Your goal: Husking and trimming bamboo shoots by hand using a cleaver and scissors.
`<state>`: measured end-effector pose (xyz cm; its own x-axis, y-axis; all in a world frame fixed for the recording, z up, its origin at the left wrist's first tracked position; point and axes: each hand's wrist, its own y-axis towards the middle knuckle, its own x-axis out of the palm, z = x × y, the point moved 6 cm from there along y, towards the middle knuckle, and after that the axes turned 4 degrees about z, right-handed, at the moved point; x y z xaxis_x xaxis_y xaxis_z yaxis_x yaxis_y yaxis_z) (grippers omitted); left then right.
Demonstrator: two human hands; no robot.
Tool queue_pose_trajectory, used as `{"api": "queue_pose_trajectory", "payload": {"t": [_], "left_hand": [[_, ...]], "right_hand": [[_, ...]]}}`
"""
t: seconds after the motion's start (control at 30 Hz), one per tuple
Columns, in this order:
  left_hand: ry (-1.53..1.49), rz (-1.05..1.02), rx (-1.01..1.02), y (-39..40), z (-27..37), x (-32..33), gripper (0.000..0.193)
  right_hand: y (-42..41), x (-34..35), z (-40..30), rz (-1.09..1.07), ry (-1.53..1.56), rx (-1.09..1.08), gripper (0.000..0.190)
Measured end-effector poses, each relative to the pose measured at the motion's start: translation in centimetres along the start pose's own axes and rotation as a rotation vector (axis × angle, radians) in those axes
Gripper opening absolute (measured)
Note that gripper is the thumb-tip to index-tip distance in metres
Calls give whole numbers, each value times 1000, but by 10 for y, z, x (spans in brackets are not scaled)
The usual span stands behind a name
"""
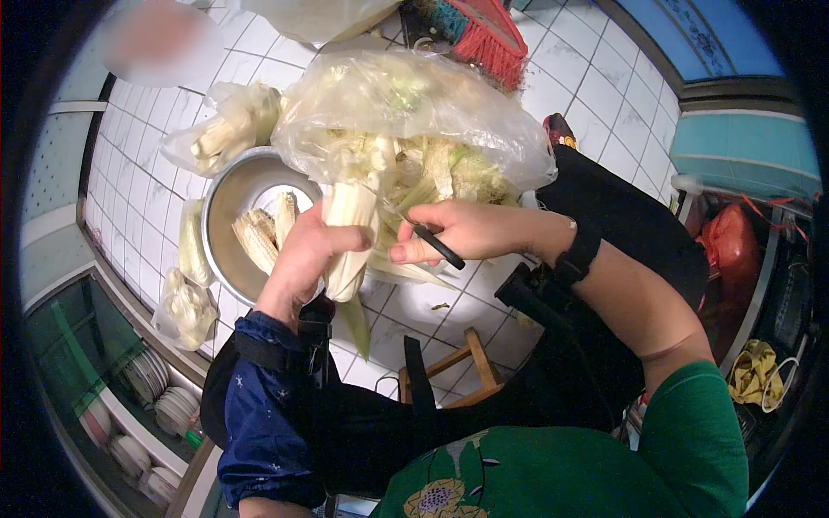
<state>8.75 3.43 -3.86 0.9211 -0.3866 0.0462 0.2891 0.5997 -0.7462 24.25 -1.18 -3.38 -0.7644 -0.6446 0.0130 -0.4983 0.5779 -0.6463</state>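
Note:
My left hand (311,243) grips an ear of corn (353,239) in pale husk, its thumb across the front. The ear points down toward me, over the right rim of a metal basin (217,252). In my right hand (447,226) is a small black-handled tool (439,246); its working end is mostly hidden by my fingers. Bare corn ears (256,239) lie in the basin. Beyond both hands, a large clear plastic bag (414,84) holds a heap of husks and silk (447,168). A green husk leaf (354,327) hangs below the held ear.
Bagged corn (227,133) lies behind the basin, with more plastic-wrapped pieces (188,307) to its left. A red broom (492,45) is at the back. Near my legs stands a wooden stool (482,359). Stacked plates (175,408) sit in the left cabinet.

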Motion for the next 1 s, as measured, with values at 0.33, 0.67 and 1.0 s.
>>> {"api": "queue_pose_trajectory", "payload": {"t": [0.33,0.67,1.0], "left_hand": [[141,-134,-4,-1,-4,7,49],[151,9,98,5,-3,-4,53],[-306,-90,5,0,4,-7,39]], "right_hand": [[0,-7,1,156,-24,-87,35],[1,-21,1,247,-82,-62,36],[-10,-12,3,-124,49,149,51]]}}
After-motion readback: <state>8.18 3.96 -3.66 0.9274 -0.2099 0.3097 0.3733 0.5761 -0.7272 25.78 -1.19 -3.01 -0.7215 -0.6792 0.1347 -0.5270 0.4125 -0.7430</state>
